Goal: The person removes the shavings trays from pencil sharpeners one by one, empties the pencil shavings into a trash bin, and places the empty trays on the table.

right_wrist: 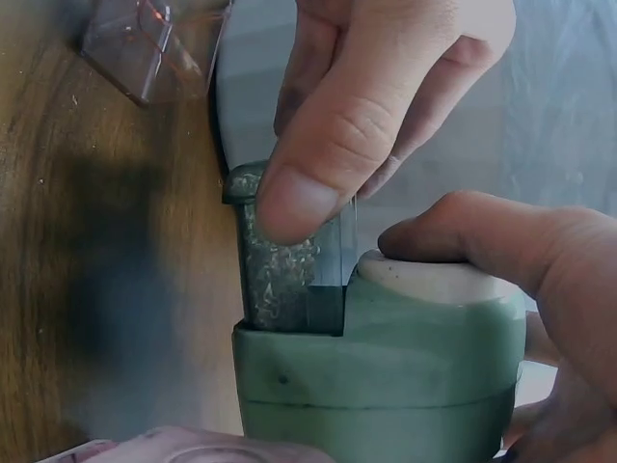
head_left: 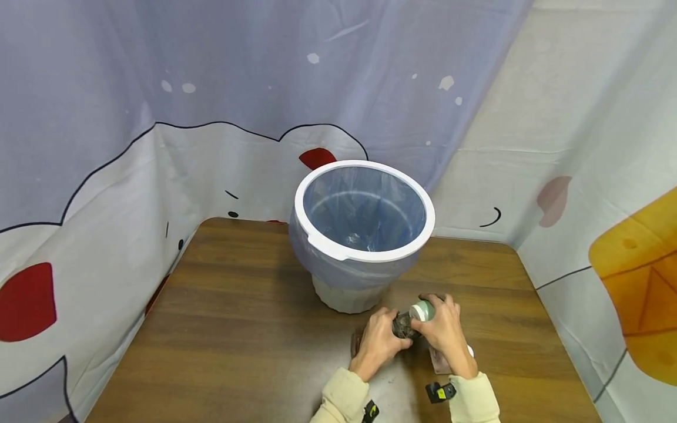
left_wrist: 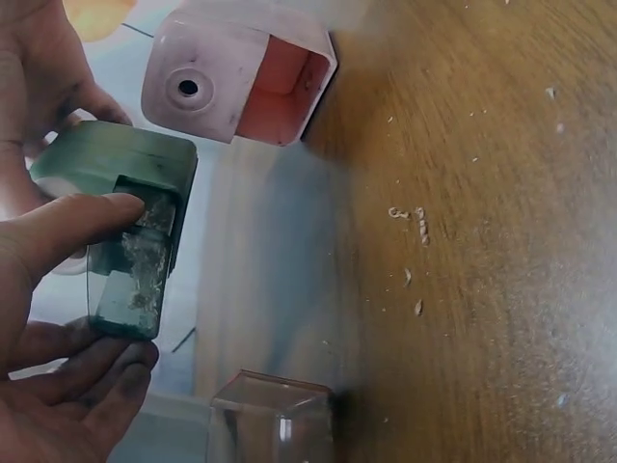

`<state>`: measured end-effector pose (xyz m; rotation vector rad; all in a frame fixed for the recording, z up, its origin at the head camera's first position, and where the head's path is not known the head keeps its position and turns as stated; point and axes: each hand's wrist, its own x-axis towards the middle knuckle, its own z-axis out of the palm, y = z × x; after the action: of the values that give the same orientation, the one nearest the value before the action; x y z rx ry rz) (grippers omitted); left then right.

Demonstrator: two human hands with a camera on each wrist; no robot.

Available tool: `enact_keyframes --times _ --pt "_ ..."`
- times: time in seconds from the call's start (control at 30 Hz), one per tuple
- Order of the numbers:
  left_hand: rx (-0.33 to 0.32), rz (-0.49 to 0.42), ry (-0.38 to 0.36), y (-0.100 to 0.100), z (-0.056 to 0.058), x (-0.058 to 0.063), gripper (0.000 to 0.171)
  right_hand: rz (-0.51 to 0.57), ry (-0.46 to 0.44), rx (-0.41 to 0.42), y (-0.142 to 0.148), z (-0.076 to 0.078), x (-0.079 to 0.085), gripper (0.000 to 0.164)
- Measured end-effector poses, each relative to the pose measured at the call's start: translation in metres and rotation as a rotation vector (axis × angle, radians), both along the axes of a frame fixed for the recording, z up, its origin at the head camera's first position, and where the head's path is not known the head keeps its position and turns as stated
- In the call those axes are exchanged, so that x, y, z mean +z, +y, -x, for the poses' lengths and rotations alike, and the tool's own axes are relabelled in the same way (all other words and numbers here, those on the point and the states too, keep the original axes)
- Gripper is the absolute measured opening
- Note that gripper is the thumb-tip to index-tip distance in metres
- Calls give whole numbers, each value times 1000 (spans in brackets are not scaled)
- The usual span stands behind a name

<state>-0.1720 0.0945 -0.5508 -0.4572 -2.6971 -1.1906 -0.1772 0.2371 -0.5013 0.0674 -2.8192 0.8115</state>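
My right hand grips a green pencil sharpener with a whitish round front. Its clear shavings drawer, packed with pencil shavings, sticks partway out of the body. My left hand pinches this drawer, thumb on one face and fingers on the other, as the left wrist view shows. Close by on the table stands a pink pencil sharpener with an open, hollow slot. A loose clear drawer lies near my left hand, partly hidden by it in the head view.
A white-rimmed bin lined with a bluish plastic bag stands just beyond my hands on the wooden table. Small shavings are scattered on the wood. Printed curtains hang behind and beside the table.
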Motion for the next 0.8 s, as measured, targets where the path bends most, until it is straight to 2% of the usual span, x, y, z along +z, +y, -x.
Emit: enact_keyframes --times 0.3,0.57,0.8 --pt "0 -4 -13 -5 -1 -3 58 10 -39 -15 -2 1 -2 53" --pt "9 4 26 -8 1 -2 58 14 -32 -35 0 3 -4 54" --pt "7 11 19 -10 0 -2 59 7 -30 -38 1 5 -7 55"
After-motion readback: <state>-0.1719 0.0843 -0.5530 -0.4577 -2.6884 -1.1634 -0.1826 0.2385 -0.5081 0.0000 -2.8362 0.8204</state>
